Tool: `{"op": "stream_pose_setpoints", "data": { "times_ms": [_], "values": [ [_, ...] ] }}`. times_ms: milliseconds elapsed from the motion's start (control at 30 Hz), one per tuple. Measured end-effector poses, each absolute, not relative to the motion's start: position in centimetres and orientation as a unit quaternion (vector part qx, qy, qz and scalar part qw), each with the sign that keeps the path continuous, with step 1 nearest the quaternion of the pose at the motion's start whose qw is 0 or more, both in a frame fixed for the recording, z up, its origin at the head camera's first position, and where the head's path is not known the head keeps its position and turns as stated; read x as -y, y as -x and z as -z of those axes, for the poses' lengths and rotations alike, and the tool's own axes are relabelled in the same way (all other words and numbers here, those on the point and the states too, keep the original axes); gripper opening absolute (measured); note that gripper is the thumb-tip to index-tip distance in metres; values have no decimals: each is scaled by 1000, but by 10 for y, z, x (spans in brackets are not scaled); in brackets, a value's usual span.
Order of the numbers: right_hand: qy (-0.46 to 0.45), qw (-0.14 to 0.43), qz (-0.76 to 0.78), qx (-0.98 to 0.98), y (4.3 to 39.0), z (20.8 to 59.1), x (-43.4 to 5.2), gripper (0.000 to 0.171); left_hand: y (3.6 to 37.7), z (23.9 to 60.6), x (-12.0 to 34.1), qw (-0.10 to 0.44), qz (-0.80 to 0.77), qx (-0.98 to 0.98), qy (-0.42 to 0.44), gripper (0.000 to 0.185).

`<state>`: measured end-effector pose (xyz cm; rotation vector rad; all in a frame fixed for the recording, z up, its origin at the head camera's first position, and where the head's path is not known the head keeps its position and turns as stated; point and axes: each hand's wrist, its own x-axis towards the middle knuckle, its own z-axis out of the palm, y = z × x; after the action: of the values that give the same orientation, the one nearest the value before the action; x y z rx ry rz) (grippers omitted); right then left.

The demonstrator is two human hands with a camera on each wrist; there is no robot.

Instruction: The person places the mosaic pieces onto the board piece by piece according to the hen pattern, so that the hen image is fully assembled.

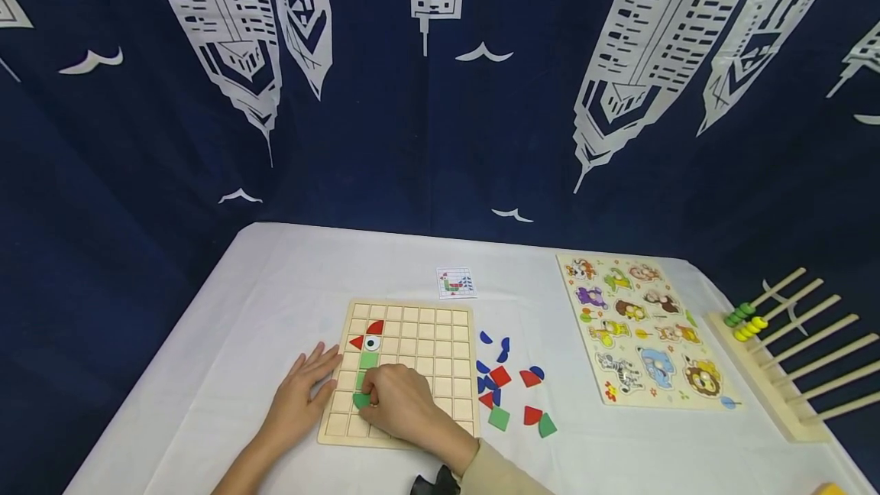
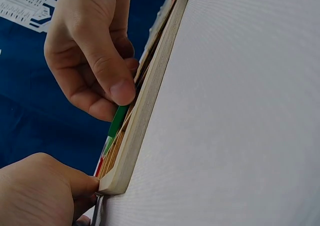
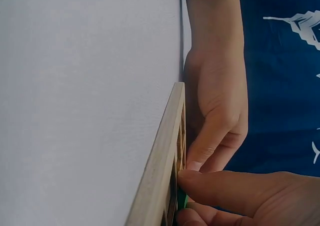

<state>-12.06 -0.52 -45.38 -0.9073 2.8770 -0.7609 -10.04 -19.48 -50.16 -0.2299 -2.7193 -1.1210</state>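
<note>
Grid board (image 1: 426, 346) on table (image 1: 241, 312)
A card (image 1: 457, 283) lies behind it; to its right, loose pieces (image 1: 500, 376), then the animal puzzle (image 1: 660, 397), then the bead rack (image 1: 765, 380).

On the white-clothed table (image 1: 261, 289) we see a gridded wooden board (image 1: 443, 348) and loose mosaic pieces (image 1: 500, 376) towards the near edge, a pattern card (image 1: 457, 283) nearer the far edge, an animal puzzle (image 1: 639, 333) by the far right corner, and a peg abacus (image 1: 768, 379) along the right edge.

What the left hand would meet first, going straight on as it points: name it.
The pale wooden grid board, likely at its left edge; the left hand points there, though any gap is unclear.
</note>
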Motion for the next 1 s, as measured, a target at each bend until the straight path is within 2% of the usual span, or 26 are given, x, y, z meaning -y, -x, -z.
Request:
{"op": "stream_pose_setpoints", "data": {
  "times_ms": [300,567,1000],
  "values": [
    [283,9,254,-925,119,456,4,19,100,501,195,98,376,918,80,41],
    [277,-5,260,-925,115,454,-7,15,100,501,193,100,377,917,83,41],
    [231,-29,325,-917,98,445,-110,15,99,503,194,112,377,915,85,41]
  ]
}}
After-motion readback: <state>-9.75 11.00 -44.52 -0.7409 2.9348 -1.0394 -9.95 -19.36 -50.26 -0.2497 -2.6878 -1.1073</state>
